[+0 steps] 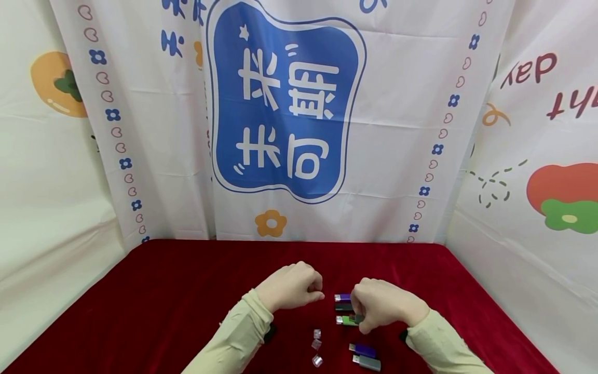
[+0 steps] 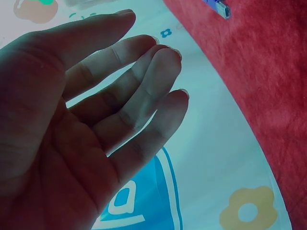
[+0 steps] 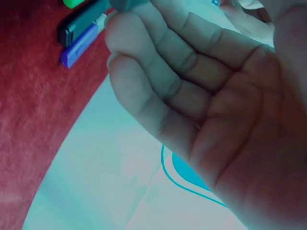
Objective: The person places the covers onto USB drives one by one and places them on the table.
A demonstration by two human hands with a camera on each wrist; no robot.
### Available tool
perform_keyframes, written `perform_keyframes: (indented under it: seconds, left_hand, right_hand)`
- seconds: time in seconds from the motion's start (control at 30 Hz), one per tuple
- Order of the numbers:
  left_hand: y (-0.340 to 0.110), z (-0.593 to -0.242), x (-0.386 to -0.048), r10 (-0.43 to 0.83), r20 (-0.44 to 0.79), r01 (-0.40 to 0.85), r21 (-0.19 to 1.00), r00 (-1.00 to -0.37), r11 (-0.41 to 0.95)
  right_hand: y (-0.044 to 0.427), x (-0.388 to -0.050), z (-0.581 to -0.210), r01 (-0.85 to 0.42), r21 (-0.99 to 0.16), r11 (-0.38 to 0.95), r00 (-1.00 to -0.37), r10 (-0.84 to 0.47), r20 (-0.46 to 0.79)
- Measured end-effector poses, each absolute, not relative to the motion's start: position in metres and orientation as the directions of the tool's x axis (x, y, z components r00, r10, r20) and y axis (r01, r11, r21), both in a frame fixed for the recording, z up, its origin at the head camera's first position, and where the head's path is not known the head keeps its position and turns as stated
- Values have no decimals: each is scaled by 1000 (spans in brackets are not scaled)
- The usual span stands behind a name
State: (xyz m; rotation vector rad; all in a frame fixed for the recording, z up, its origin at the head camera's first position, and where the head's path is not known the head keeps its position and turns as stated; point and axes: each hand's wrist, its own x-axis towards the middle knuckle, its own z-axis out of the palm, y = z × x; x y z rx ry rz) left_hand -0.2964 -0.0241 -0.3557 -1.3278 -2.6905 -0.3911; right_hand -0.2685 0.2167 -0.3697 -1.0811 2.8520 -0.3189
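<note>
Beyond the grey stick (image 1: 369,363), the right hand (image 1: 386,304) pinches a dark stick (image 3: 128,4) over the green stick (image 1: 346,321); a loose pinch could drop it onto that one. The left hand (image 1: 290,285), fingers loosely bent, holds nothing. No brand is readable; the right cloth (image 1: 518,130) says “day”, the far curtain (image 1: 392,171) “未来可期”.

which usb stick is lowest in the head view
The grey stick, just below a purple one; every other stick lies higher in that view.

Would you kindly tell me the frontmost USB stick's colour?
That USB stick is grey, clearest in the head view.
</note>
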Motion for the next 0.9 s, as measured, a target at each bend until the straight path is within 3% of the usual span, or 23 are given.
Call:
perform_keyframes:
  seconds: [0.33,0.67,0.9]
  left_hand:
    - [-33,-353,-300,750,216,780,202,-625,592]
    - [-26,-363,-295,742,100,744,205,-663,636]
    - [-16,-373,-293,760,34,752,181,-649,634]
  right_hand:
    - [235,-265,-348,-632,-317,707,-758,-649,65]
    - [246,-262,-332,-628,-300,718,-773,-618,140]
    - [249,-259,-328,-645,-271,714,-763,-621,178]
